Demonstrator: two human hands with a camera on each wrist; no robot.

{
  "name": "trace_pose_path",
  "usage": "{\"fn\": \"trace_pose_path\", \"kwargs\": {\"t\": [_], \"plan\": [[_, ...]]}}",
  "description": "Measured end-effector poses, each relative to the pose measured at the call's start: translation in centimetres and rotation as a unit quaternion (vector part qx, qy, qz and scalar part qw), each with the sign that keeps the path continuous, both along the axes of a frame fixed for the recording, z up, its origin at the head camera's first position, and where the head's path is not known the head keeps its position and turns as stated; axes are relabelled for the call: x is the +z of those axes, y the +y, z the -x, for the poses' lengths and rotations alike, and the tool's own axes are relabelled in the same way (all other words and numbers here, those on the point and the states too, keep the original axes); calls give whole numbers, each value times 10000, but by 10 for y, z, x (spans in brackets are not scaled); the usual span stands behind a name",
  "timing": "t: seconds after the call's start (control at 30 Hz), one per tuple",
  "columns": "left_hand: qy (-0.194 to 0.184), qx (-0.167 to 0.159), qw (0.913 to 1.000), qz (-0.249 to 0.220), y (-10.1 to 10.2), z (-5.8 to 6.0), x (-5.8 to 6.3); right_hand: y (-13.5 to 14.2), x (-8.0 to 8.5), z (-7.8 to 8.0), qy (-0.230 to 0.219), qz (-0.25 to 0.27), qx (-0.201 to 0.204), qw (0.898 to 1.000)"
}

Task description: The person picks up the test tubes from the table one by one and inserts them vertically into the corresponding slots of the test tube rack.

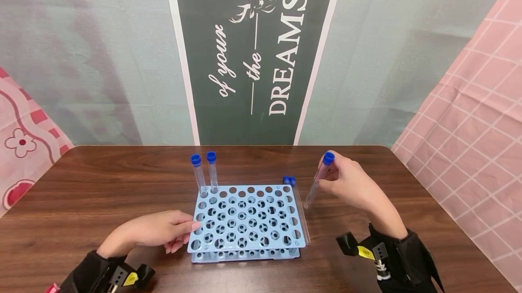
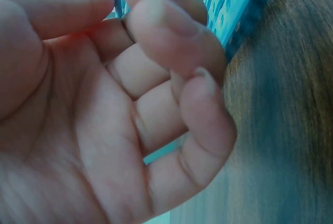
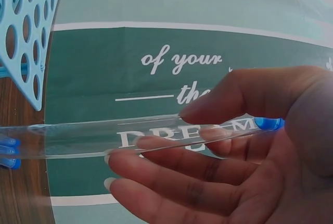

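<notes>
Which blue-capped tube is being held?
The tube in the right hand, tilted, clear of the rack. Two others stand in the rack's far left corner; two more caps show at its right edge, with no hand on them.

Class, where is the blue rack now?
In the head view, the blue rack stands on the table, between the left hand gripping its left edge and two capped tubes lying at right.

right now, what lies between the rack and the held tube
In the head view, two blue-capped tubes lie beside the rack, then bare table before the held tube.
</notes>
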State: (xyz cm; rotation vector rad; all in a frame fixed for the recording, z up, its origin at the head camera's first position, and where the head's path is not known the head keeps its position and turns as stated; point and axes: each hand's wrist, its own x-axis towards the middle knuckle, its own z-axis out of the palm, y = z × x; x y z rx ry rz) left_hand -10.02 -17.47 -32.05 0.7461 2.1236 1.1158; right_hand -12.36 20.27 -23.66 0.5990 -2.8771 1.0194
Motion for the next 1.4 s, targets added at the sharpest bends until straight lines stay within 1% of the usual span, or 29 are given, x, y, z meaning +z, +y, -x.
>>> {"fn": "trace_pose_path", "kwargs": {"t": [0.4,0.63,0.77,1.4], "plan": [[7,11,10000,9,0,0,0,-4,3,-2,100,82,-23,9999],[16,18,10000,11,0,-1,1,-7,4,-2,160,164,102,9997],[2,18,10000,11,0,-1,1,-8,3,-2,159,136,88,9997],[-65,53,10000,17,1,-1,2,-14,4,-3,235,364,55,9990]]}}
